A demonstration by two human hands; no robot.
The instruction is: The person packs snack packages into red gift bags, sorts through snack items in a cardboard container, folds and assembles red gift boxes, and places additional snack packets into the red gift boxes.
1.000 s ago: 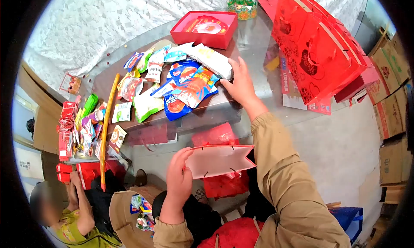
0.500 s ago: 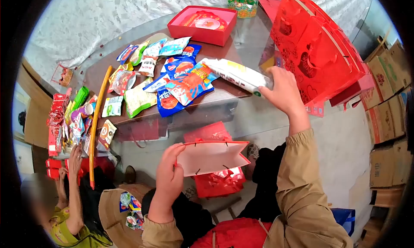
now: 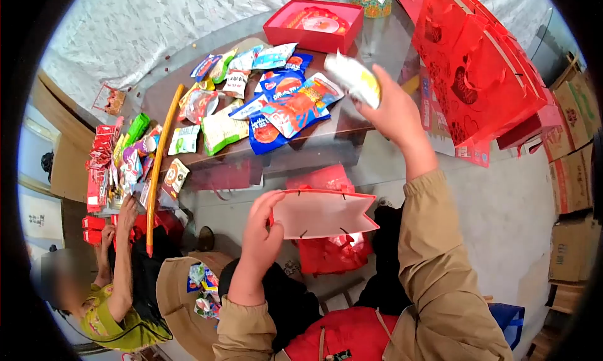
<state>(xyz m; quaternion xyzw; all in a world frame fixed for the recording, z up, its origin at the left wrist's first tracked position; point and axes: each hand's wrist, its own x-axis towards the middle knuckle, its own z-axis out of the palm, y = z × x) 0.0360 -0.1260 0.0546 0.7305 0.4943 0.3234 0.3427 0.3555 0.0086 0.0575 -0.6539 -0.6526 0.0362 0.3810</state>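
Note:
My left hand (image 3: 256, 245) grips the left edge of a red paper gift bag (image 3: 326, 215), fingers over its rim. The bag's mouth faces up and shows a pale inside with black handle cords. Above the table's near edge, my right hand (image 3: 397, 116) is closed around a white snack packet (image 3: 353, 78) with a yellow patch, held tilted. Left of that packet lies a heap of snack packets, with an orange-and-blue packet (image 3: 301, 106) on top and a green-and-white packet (image 3: 224, 130) beside it.
An open red box (image 3: 360, 31) stands at the back of the table (image 3: 339, 125). Large red gift bags (image 3: 474, 78) stand right. A yellow stick (image 3: 161, 166) crosses the left end. At left, another person's hand (image 3: 129, 213) is near more snacks. A cardboard box (image 3: 173, 298) holds packets.
My right hand has swung the white packet from nearly level to a steeper tilt, now shown more end-on. My left hand still grips the bag. The whole view has shifted slightly.

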